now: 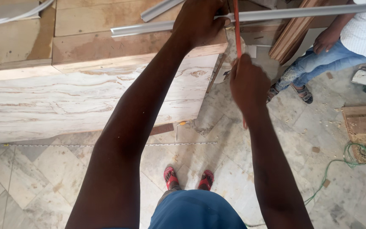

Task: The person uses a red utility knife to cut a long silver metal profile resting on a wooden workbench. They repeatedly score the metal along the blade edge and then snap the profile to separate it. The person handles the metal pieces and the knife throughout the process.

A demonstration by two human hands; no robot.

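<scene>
The aluminium channel point(276, 15) is laid across the top edge of the wooden workbench point(106, 46), its long axis running nearly left to right across the view, rising slightly toward the right, where it overhangs the bench end and points toward the seated person. Its left end is seen on the bench top, beside a second, shorter grey profile point(159, 9).

The channel is pinned down by the left hand point(200, 21), whose fingers are curled together over it just left of the overhang; this hand is in contact with the channel. Just to the right of that grip, the channel is crossed almost at right angles by a red hacksaw frame point(237, 29), whose long axis runs up and down the view. The saw's lower end is gripped by the right hand point(246, 82), fingers closed round the handle, below and nearer than the channel and not touching it.

Against the bench front a pale veined board point(85, 101) is leaned. A co-worker's hand point(326, 40) rests on a knee at the right, near stacked wooden trim point(291, 34). A green cable point(339, 165) trails over the tiled floor point(64, 169).
</scene>
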